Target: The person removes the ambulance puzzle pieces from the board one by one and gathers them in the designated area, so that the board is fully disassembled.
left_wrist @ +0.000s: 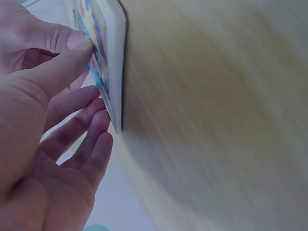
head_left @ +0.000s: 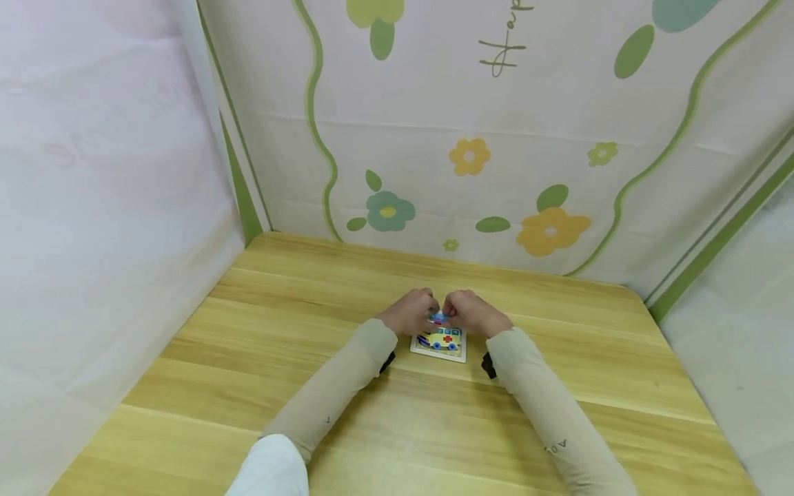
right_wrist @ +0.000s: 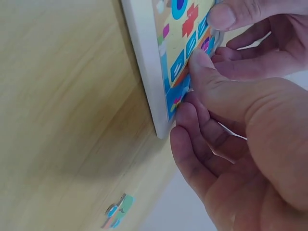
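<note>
A small framed jigsaw puzzle (head_left: 438, 355) lies on the wooden table, with a yellow ambulance bearing a red cross on its face. Both hands meet over its far edge. My left hand (head_left: 411, 312) has its thumb on the picture and its other fingers curled by the board's edge. From the other side my right hand (head_left: 474, 313) mirrors it, thumb against the picture beside the ambulance windows. Between the thumbs and fingers is a blue puzzle piece (head_left: 438, 317) with a pink-purple spot, pinched from both sides. The fingers hide most of it.
A loose colourful puzzle piece (right_wrist: 118, 211) lies on the table beyond the board, seen in the right wrist view. The wooden table (head_left: 248, 358) meets a fabric wall (head_left: 403, 124) with printed flowers at the back. White fabric walls (head_left: 112, 207) stand at the sides.
</note>
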A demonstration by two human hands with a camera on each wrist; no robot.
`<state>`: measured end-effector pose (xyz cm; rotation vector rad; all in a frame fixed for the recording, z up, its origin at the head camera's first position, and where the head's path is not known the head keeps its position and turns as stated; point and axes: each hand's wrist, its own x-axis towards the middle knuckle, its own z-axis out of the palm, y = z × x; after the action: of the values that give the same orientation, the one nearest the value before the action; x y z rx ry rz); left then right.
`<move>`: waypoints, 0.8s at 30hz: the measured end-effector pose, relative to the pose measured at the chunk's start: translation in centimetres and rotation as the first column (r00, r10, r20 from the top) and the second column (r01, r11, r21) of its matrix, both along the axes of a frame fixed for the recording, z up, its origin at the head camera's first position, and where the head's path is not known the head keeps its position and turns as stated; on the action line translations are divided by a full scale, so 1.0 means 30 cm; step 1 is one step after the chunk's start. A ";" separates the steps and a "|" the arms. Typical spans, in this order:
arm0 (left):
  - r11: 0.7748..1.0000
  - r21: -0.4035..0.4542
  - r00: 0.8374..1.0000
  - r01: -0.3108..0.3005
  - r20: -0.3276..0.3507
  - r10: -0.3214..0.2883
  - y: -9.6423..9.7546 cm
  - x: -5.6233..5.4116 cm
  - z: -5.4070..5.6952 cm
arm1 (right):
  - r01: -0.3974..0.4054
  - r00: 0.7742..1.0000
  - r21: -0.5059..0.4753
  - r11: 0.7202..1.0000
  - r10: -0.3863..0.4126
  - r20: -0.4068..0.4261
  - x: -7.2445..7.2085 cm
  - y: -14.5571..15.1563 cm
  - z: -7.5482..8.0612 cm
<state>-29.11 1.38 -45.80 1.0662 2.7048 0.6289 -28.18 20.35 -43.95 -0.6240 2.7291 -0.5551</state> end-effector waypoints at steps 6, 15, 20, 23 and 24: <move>0.999 0.041 0.999 -0.021 0.044 0.019 -0.005 -0.002 0.002 | 0.040 0.998 -0.034 0.999 -0.039 0.039 -0.012 0.008 0.000; 0.998 0.054 0.997 -0.038 0.069 0.034 -0.007 -0.005 -0.002 | 0.080 0.997 -0.157 0.984 -0.078 0.016 -0.012 0.052 -0.030; 0.997 0.064 0.997 -0.040 0.075 0.035 -0.007 -0.003 -0.001 | 0.076 0.997 -0.241 0.968 -0.078 0.001 -0.009 0.076 -0.056; 0.997 0.067 0.997 -0.033 0.065 0.029 -0.007 -0.003 -0.002 | 0.057 0.998 -0.265 0.963 -0.064 -0.020 -0.005 0.083 -0.064; 0.997 0.066 0.998 -0.033 0.062 0.029 -0.007 -0.003 -0.002 | 0.056 0.998 -0.271 0.961 -0.065 -0.026 -0.004 0.084 -0.065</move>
<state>-29.21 1.17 -45.86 1.0052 2.6703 0.7490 -28.29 22.87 -45.89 -0.6189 2.7349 -0.9518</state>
